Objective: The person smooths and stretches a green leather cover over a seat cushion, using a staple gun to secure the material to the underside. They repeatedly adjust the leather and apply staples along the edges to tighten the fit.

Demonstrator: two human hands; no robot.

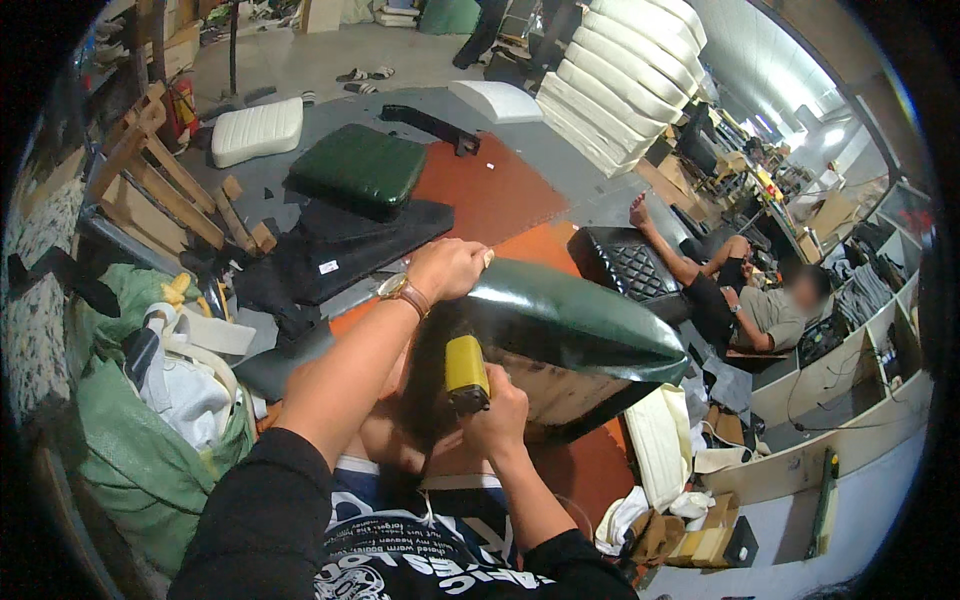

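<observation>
A large cushion with a glossy dark green cover [575, 305] stands tilted on its side in front of me. Its pale, bare underside [550, 392] faces toward me and down. My left hand [452, 268], wearing a wristwatch, is closed on the cover at the cushion's upper left edge. In my right hand [500, 412] is a yellow-bodied staple gun [466, 366], held up close to the cushion's near left part. Where its nose meets the cushion, I cannot see.
Beyond lie a green padded cushion [358, 165], a white cushion [257, 131] and black sheet material [350, 245]. White cushions [625, 80] are stacked at the back. A black quilted cushion [625, 265] and a seated person [775, 310] are at right. A green sack [140, 430] bulges at left.
</observation>
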